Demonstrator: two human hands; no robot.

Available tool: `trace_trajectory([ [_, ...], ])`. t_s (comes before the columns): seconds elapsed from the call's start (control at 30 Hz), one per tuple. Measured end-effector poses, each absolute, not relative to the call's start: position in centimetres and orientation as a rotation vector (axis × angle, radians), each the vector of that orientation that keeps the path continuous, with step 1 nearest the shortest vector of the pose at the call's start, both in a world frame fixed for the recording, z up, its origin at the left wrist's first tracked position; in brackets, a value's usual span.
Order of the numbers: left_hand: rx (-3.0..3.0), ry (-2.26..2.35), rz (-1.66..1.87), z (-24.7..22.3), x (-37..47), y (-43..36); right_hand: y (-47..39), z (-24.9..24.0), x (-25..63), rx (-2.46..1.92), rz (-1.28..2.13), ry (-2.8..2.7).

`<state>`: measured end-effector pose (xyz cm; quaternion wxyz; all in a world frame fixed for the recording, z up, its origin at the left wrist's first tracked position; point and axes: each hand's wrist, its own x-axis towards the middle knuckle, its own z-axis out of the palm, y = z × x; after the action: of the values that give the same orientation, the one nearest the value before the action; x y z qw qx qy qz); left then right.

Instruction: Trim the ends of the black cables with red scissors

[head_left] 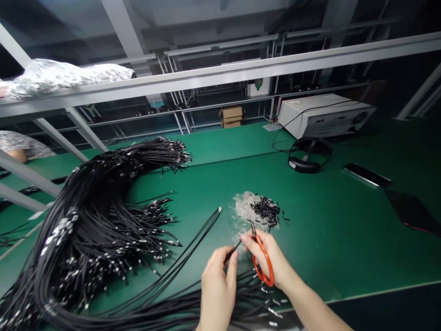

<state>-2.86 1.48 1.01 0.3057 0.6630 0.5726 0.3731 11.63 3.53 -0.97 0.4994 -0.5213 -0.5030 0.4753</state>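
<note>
Near the bottom centre, my left hand pinches a thin black cable. My right hand is closed around red-handled scissors, their dark blades pointing up and away. Its thumb and fingertip meet at the cable's end. Just beyond the blades lies a heap of short black pieces beside pale, stringy scraps. A large curved bundle of black cables with silvery tips fills the left side. A few cables stretch from it towards the centre, and more run beneath my hands.
A black headset and a white box-shaped device with a cord are at the back right. A phone lies farther right on the green table. Plastic bags rest on the upper shelf; another person's arm shows at left.
</note>
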Motion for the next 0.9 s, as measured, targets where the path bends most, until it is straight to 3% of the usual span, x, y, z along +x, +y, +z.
trace_trajectory([
  [0.17,1.764,1.466,1.037,1.1,-1.3,2.1,3.3,-1.3,12.2,-1.316,1.069,-1.346],
  [0.47,1.904,1.65,0.944,-1.2,-0.2,1.5,3.1,-2.7,10.8,-1.664,0.456,-1.608],
  [0.6,1.846,1.676,0.945,-0.8,-0.3,1.9,2.7,-3.3,10.6,-1.592,0.136,-1.752],
  [0.9,1.889,1.668,0.974,-1.0,-0.8,2.1,2.6,-2.2,11.9,-1.389,0.743,-1.539],
])
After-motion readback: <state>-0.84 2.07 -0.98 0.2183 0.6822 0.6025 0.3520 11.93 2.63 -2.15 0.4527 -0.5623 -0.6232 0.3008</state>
